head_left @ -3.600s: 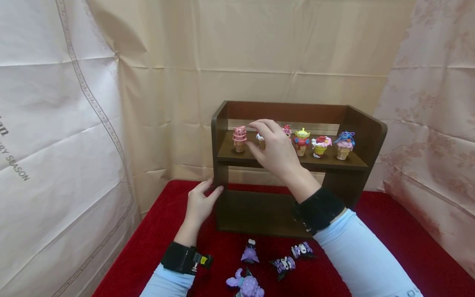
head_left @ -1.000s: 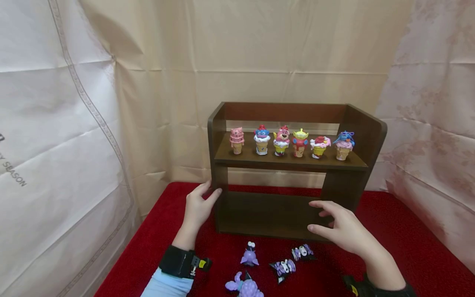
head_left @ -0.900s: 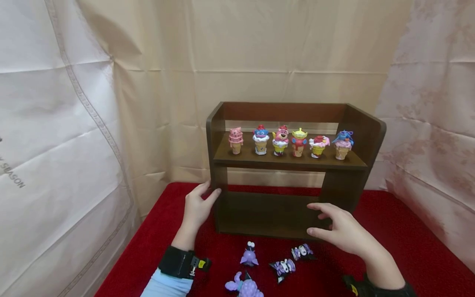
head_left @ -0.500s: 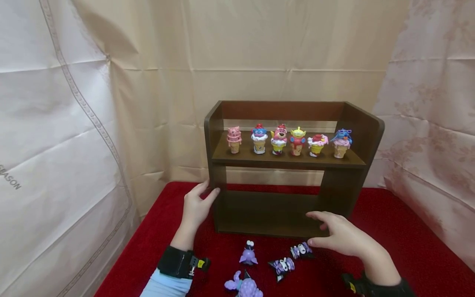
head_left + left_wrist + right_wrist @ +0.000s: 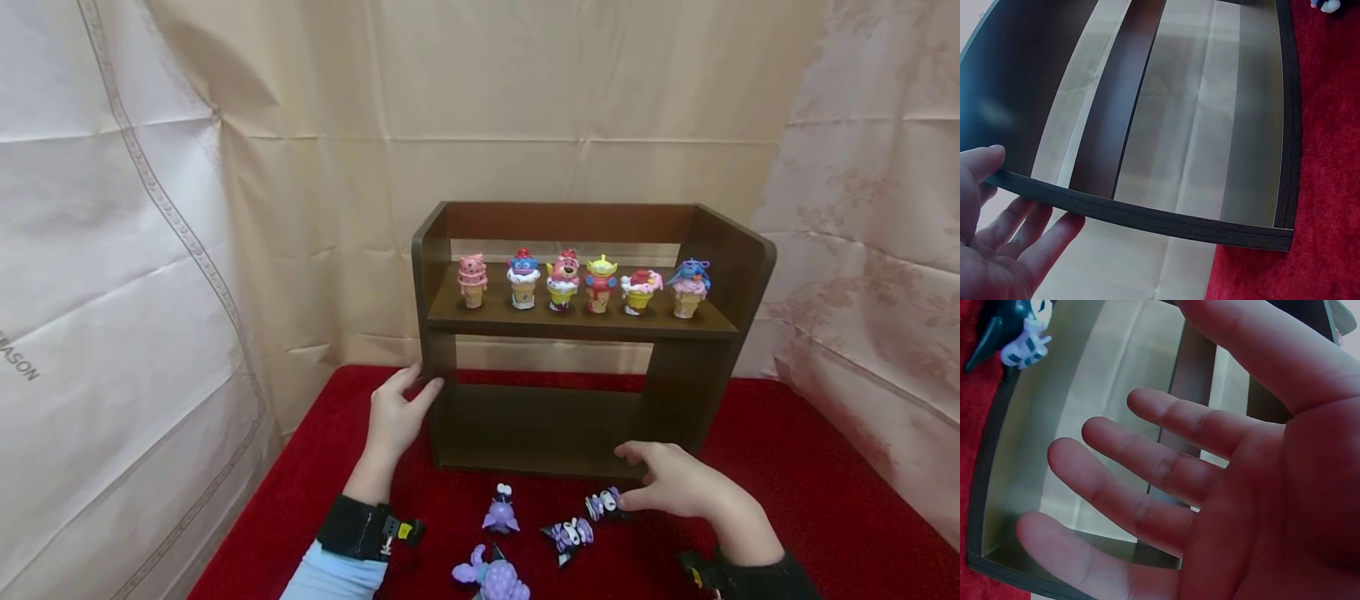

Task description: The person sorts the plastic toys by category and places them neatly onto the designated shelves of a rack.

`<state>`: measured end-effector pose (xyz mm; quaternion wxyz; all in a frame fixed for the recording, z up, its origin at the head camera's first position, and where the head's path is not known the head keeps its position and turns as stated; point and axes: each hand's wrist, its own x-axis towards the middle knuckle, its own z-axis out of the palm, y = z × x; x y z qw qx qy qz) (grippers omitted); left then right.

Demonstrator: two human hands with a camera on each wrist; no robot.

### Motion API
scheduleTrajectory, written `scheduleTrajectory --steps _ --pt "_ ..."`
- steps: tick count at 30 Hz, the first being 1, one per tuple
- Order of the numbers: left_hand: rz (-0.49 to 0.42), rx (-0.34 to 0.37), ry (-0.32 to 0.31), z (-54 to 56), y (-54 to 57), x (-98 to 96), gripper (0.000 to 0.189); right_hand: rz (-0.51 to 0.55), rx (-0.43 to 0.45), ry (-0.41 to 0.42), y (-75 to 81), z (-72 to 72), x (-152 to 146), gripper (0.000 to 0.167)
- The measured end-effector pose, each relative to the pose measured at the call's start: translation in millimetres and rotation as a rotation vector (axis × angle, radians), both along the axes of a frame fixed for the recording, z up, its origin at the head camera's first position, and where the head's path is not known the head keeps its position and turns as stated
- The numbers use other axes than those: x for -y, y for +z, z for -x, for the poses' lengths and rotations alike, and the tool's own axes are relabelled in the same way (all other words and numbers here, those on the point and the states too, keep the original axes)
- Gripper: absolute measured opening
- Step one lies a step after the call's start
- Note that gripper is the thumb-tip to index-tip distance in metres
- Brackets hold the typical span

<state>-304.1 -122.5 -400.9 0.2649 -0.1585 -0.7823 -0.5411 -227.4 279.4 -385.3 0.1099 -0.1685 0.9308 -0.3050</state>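
Note:
My left hand (image 5: 393, 421) holds the left side panel of a dark brown two-tier shelf (image 5: 581, 327), thumb on the inner side and fingers on the outer, as the left wrist view shows. My right hand (image 5: 678, 482) hovers with fingers spread at the front right of the shelf. Its thumb tip comes close to a small purple-and-black figurine (image 5: 602, 503); contact cannot be told. In the right wrist view that hand (image 5: 1235, 481) holds nothing. Beside that figurine lie a similar figurine (image 5: 572, 533), a purple figurine with white eyes (image 5: 501, 512) and a larger lilac figurine (image 5: 501, 579).
On the upper tier stand several ice-cream-cone figurines, from a pink one (image 5: 472, 281) at left to a blue-topped one (image 5: 688, 289) at right. A red cloth (image 5: 780, 467) covers the table. Beige and patterned curtains hang behind and at the sides.
My right hand has left the cone figurines on the upper tier and come down to the right, then lowered and shifted slightly left toward the purple-and-black figurine. The left hand stays at the panel.

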Motion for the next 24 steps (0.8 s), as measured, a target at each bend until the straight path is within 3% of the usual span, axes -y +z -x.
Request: scheduleTrajectory --steps 7,16,24 --pt "0.002 0.013 0.002 0.3 -0.2 0.4 0.045 -0.049 0.01 -0.006 -7.9 2.7 3.8 0.06" --pt "0.005 0.024 0.002 -0.9 0.6 0.1 0.045 -0.053 0.099 -0.105 -15.8 1.7 12.9 0.058" --pt "0.018 0.017 0.003 -0.2 0.6 0.6 0.044 -0.077 0.128 -0.134 -23.7 4.9 22.4 0.054"
